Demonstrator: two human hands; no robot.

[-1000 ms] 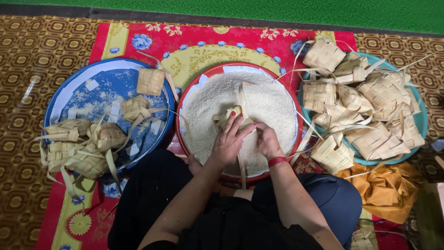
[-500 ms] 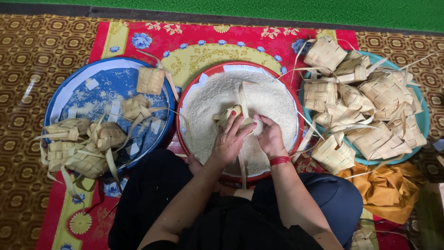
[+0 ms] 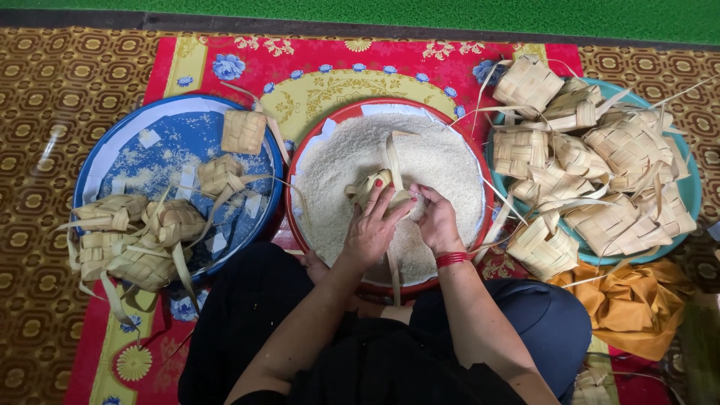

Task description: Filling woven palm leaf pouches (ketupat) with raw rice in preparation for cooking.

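Hardly anything has shifted: the left hand (image 3: pixel 369 229) still grips the woven leaf pouch (image 3: pixel 373 187) over the rice tray (image 3: pixel 315 131), the right hand (image 3: pixel 439 221) curled beside it, fingertips hidden behind the pouch.

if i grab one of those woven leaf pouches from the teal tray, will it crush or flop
The woven pouches probably feel light and springy: they look hollow, plaited from thin leaf strips. A hard squeeze would likely dent one. The loose strip tails would flop and may snag neighbours in the teal tray.

White rice (image 3: pixel 337 172), red-rimmed basin (image 3: pixel 480 161), blue tray (image 3: pixel 97 161)
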